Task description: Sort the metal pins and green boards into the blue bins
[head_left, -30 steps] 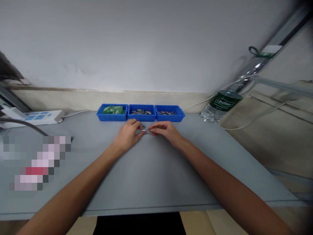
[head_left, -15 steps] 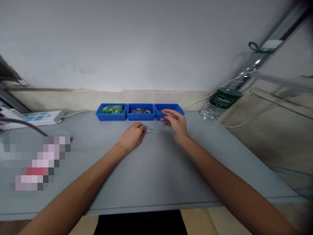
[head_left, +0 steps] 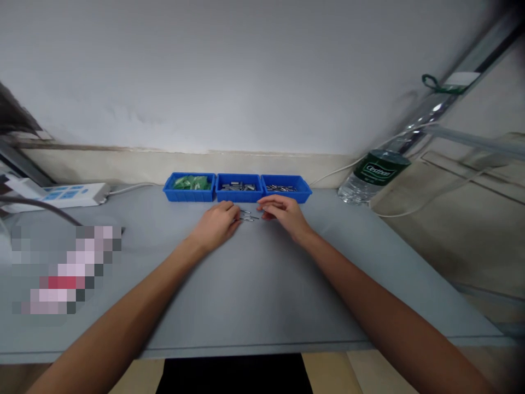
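Note:
My left hand rests on the grey table with its fingers curled. Several thin silvery metal pins stick out from its fingertips towards the right. Facing it from the right, my right hand has its thumb and fingers drawn together close to the ends of the pins. Whatever it pinches is too small to tell. Behind the hands stand three blue bins in a row. The left bin has green packets, the middle bin short metal pieces, and the right bin thin metal pins.
At the back right a water bottle with a green label stands near the wall. A white power strip lies at the back left. Nearer on the left is a blurred-out pink object. The table's front edge runs below my arms.
My right hand has come away from the right bin, down and to the left, towards the pins at my left hand. The left hand has hardly moved.

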`<state>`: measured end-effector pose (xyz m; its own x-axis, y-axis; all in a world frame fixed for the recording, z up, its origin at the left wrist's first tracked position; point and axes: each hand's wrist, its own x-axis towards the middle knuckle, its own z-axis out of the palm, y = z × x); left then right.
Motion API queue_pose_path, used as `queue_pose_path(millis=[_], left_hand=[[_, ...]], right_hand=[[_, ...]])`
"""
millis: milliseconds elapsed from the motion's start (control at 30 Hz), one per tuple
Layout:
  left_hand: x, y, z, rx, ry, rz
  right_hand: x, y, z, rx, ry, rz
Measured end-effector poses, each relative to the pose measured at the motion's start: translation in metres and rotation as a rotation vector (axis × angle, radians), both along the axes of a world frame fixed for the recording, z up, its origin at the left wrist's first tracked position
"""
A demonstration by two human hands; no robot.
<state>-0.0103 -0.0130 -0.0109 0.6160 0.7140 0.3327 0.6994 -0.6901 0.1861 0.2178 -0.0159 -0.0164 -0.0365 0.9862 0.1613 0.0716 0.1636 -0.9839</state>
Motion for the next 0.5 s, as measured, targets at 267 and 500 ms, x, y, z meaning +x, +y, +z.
queue_pose_path(millis=[267, 500], left_hand=[[-0.0043, 0.0033, 0.0008, 0.111, -0.102, 0.039], [-0.0049, 0.0029, 0.0006, 0.115, -0.107, 0.065]], right_hand=[[-0.0061, -0.0087, 0.0044, -0.065, -0.036, 0.289], [-0.0036, -0.0102, 0.0035, -0.067, -0.049, 0.378]])
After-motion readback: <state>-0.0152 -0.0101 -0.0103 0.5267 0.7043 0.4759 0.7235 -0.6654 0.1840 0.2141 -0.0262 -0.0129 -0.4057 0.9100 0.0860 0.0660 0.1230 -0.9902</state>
